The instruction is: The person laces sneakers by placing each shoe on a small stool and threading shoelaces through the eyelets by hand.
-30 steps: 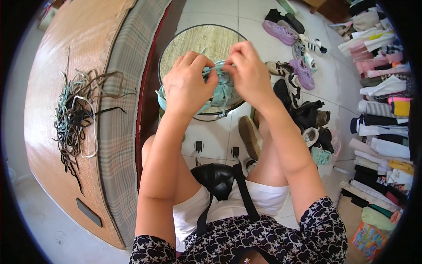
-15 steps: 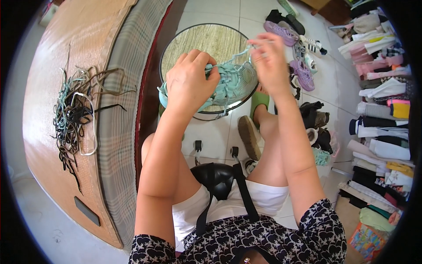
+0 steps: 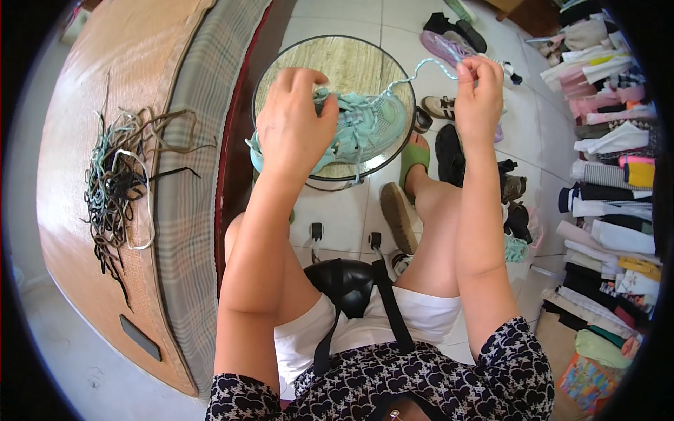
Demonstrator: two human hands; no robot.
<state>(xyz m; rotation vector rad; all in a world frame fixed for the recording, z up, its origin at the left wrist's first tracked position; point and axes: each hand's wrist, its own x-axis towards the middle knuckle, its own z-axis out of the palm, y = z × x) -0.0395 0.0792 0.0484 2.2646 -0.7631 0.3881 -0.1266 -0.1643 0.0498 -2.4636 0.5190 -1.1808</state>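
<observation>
A mint-green sneaker (image 3: 372, 130) lies on a round stool top (image 3: 330, 59) with a wood-look surface, its toe to the right. My left hand (image 3: 293, 126) is curled over the sneaker's ankle opening, thumb on the near side; its outer fingers are hidden. From the front of the lacing, a pale blue-and-white shoelace (image 3: 425, 63) runs up and right in a wavy, slack line. Its far part is pinched between the thumb and fingers of my right hand (image 3: 481, 98), raised off to the right of the stool. More lace hangs over the near side of the sneaker.
On the left, a bed-like surface (image 3: 70, 175) holds a tangled pile of shoelaces (image 3: 116, 186) and a dark flat bar (image 3: 140, 337). Several shoes, among them a black shoe (image 3: 449, 154), stand on the tiled floor at right. Folded clothes (image 3: 611, 203) line the far right.
My right hand has moved right, drawing out a longer stretch of shoelace from the sneaker. My left hand and the sneaker have shifted slightly left.
</observation>
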